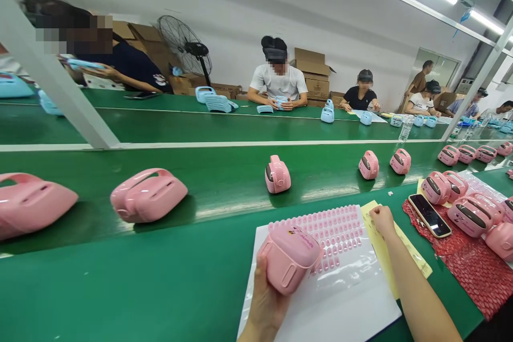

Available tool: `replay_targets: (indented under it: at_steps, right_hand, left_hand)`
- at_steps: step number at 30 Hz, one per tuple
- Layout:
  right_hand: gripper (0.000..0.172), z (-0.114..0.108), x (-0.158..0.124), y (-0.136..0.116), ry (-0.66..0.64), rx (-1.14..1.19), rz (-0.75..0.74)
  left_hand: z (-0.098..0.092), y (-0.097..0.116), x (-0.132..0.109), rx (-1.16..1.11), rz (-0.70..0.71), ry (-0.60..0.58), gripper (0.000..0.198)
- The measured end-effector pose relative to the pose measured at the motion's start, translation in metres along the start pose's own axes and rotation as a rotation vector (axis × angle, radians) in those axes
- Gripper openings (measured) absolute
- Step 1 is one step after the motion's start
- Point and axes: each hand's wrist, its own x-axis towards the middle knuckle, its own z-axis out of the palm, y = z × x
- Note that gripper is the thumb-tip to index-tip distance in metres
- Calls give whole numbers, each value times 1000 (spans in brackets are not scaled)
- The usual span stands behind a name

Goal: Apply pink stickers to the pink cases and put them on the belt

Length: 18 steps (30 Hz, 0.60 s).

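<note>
In my left hand (269,299), fingers wrapped around its lower side, is a pink plastic case (290,256) with rounded corners and small printing on top. The case is tilted above a white sheet (340,304) on which rows of small pink oval pieces (340,230) lie. My right hand (382,222) is closed over the upper part of a yellow paper (414,259), beside the white sheet. Whatever its fingers pinch, if anything, is hidden.
Pink cases (148,195) stand spaced along the green belt (224,171). At right, a phone (429,216) and several pink cases (475,214) rest on red bubble wrap (473,272). Across the belt, people handle blue cases (327,112). A white frame post (60,69) slants at left.
</note>
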Motion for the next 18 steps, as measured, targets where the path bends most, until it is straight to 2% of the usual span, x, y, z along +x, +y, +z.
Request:
replay_targets:
  at_steps: [6, 14, 18]
  right_hand:
    - [14, -7, -5, -1, -66, 156, 65]
    - [12, -2, -6, -6, 64, 121, 60]
    - [12, -2, -8, -7, 65, 110, 56]
  left_hand:
    - [6, 4, -8, -3, 23, 3, 62]
    - [10, 6, -14, 73, 43, -53, 67]
    - [7, 6, -13, 86, 47, -50, 64]
